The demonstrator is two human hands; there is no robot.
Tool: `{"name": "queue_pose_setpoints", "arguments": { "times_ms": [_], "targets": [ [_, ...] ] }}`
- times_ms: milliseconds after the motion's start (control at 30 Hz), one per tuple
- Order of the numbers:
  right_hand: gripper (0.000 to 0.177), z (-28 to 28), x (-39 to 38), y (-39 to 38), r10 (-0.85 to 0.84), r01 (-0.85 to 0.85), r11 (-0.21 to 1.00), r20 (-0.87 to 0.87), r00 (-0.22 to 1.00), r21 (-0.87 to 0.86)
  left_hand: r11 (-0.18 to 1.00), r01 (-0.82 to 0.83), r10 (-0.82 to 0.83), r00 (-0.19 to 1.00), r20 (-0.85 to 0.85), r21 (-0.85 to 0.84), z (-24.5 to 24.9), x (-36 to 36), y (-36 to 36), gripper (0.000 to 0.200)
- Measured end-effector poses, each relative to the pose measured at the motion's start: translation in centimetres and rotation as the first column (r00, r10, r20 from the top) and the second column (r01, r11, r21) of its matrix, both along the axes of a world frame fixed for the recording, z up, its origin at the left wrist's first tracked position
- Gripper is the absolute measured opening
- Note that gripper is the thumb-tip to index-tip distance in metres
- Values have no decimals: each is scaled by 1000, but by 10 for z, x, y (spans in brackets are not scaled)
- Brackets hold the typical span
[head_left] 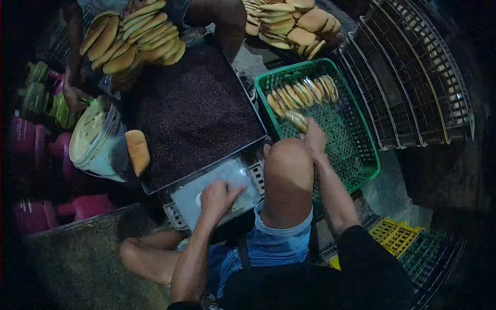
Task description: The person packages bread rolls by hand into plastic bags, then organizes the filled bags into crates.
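Note:
My right hand [314,137] is closed on a wrapped bread [297,121] inside the green crate [373,155], just in front of a row of wrapped breads [302,95]. My left hand [219,198] rests over a stack of clear plastic bags [186,202] in front of the large tray; its fingers are blurred, and whether they grip a bag cannot be made out. The tray holds a dark granular filling [191,108]. One loose bread [137,152] lies at the tray's left edge.
A white bucket [98,139] of pale cream stands left of the tray, near a co-worker's hand [75,98]. Bread piles [134,39] sit at the top. Dark racks [408,77] are at right, a yellow crate [395,236] lower right, pink objects [93,206] left.

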State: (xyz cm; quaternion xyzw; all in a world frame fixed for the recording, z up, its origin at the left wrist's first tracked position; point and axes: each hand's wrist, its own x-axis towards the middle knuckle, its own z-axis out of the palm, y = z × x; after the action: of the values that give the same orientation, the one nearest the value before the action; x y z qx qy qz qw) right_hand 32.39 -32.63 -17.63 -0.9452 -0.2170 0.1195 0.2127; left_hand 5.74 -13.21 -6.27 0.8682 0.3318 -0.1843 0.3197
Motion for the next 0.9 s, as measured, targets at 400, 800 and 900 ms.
{"name": "queue_pose_setpoints", "arguments": {
  "times_ms": [400, 800, 900],
  "targets": [
    [54, 246, -96, 81, 771, -762, 635, -154, 618, 123, 903, -205, 374, 807, 458, -377, 32, -40, -10, 40],
    [27, 203, -175, 173, 523, 163, 645, -587, 618, 746, 450, -442, 794, -200, 574, -776, 60, -59, 105, 27],
    [38, 153, -216, 252, 577, 66, 621, -512, 636, 781, 437, -885, 284, -36, 958, -163, 82, -123, 151, 30]
  ]
}}
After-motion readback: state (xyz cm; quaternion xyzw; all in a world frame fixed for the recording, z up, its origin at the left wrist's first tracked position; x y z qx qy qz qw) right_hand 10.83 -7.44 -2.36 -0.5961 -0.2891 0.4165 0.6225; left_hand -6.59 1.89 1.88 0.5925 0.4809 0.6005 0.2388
